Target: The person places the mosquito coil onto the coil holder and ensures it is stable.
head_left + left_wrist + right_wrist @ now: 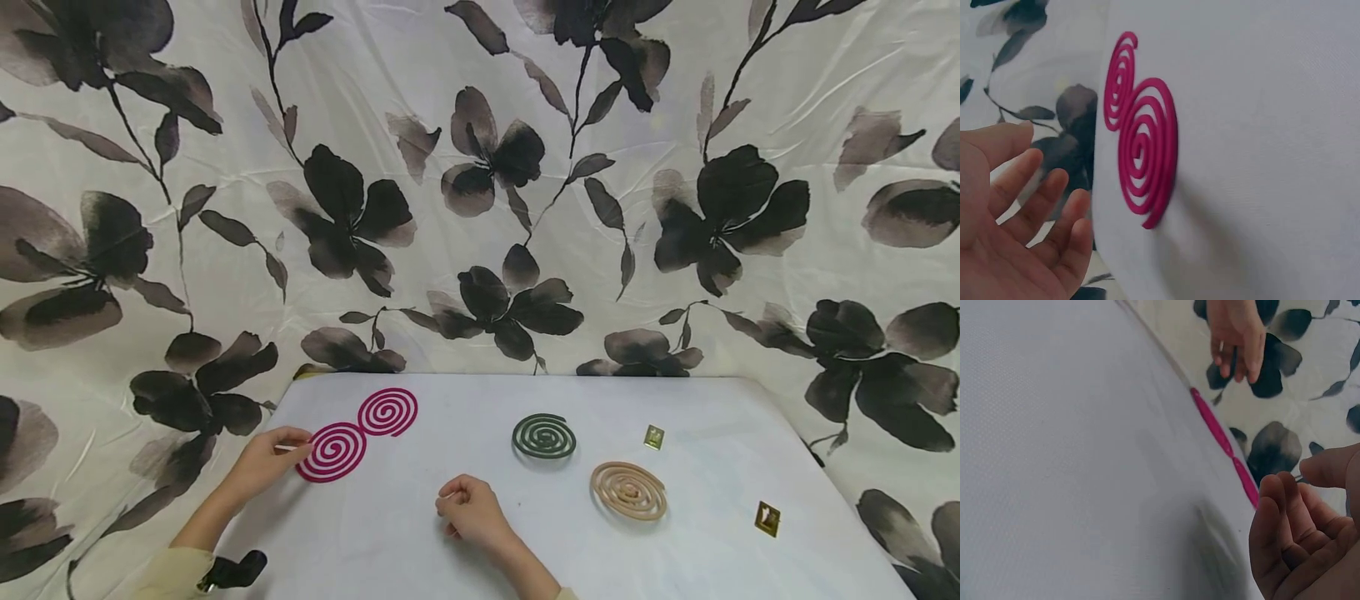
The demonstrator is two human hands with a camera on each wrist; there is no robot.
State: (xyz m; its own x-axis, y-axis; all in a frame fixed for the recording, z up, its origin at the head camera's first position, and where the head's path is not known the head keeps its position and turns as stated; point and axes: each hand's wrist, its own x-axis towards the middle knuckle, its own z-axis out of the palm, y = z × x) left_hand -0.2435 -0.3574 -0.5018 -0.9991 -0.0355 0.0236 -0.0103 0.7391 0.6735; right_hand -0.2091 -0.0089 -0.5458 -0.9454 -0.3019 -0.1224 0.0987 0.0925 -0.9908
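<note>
Two spirals on a white table [420,550]. We found the nearer magenta spiral [332,452] and the farther magenta spiral [387,412] towards the left end of the surface, their rims appearing to meet. The left hand [270,461] overlapped the nearer coil in the head view, but both wrist views showed a gap between them; its fingers were relaxed and slightly spread, and we saw nothing held. The right hand [472,508] hung above the table with fingers loosely curled and thumb close to the fingertips; we discerned no object in it. To the right we noted a green spiral [544,437], a tan spiral [628,492] and two small gold pieces, one farther [654,437] and one nearer [767,518].

We judged the meeting rims to be the weak point: a sideways nudge from the left fingers could have slid the nearer coil against its neighbour and turned both. Because that coil lay close to the table's left edge, a pull outward might have tipped it over. Lifting by one outer turn, we thought, could have stretched the spiral if it was flexible.
</note>
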